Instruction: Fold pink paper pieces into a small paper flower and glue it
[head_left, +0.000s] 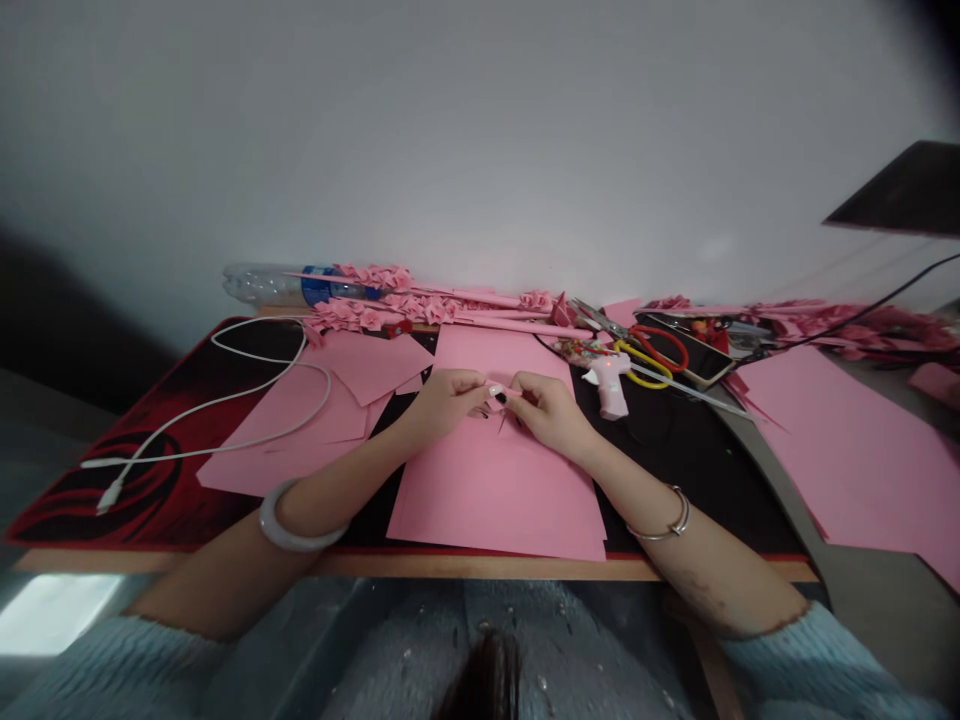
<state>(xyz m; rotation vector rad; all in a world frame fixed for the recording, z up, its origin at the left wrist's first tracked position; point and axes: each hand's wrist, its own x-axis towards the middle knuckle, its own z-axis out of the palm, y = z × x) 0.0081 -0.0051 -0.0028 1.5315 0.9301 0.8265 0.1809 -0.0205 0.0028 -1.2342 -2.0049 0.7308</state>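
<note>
Between my two hands is a small piece of pink paper [496, 404], pinched by the fingertips over a larger stack of pink paper sheets [499, 490]. My left hand [453, 402] is closed on its left side, the thumb pressed near the top of the piece. From the right, my right hand [549, 412] pinches the same piece, its thumb almost touching the left one. The fingers cover most of the small piece, so its exact shape is hidden.
Pink paper flowers [420, 305] and a plastic bottle [262, 284] lie along the wall. To the right are a pink glue gun [610, 385], scissors [660, 345] and more pink sheets [862, 450]. A white cable [225, 405] crosses paper sheets [300, 430] at left.
</note>
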